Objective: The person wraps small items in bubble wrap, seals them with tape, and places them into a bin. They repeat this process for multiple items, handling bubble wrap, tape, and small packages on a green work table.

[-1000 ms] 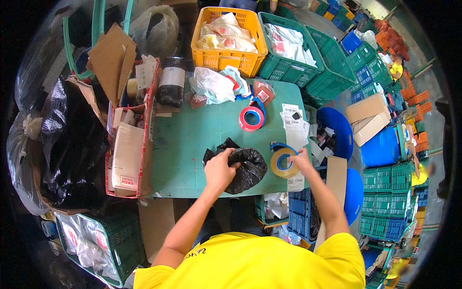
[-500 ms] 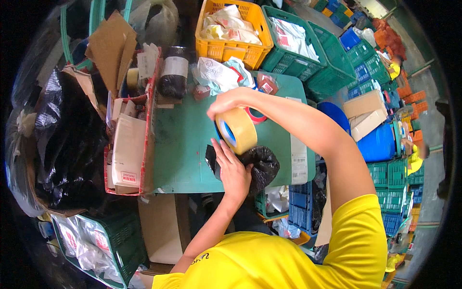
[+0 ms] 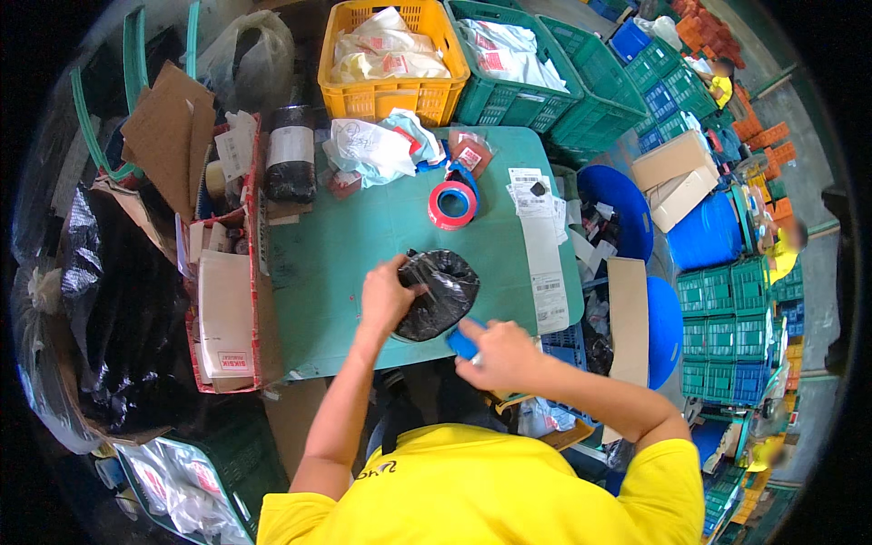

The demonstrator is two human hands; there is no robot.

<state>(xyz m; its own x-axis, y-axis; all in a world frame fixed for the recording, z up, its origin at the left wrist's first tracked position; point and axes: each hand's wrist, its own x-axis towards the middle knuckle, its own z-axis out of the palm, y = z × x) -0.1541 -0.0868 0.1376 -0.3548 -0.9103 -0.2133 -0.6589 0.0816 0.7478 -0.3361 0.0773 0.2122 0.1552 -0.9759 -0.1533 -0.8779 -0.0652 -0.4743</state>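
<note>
A black plastic-wrapped parcel (image 3: 438,295), rounded and crinkled, rests near the front edge of the green table (image 3: 363,245). My left hand (image 3: 389,298) is closed on its left side, with the thumb over the top. At the parcel's lower right, my right hand (image 3: 509,356) grips a blue tape dispenser (image 3: 462,342); only a small part of it shows, and its roll is hidden. Farther back lies a red tape roll (image 3: 451,205) in another blue dispenser. A strip of white labels (image 3: 542,263) runs down the table's right side.
A red-edged box of cardboard pieces (image 3: 257,300) borders the left. White and reddish packets (image 3: 372,147) and a dark wrapped bundle (image 3: 291,154) lie at the back. Beyond stand yellow (image 3: 391,98) and green crates (image 3: 518,107); blue tubs (image 3: 627,204) stand to the right.
My right hand has come down from the far side to the parcel's near right, taking the tape dispenser along. My left hand has moved to the parcel's left side.
</note>
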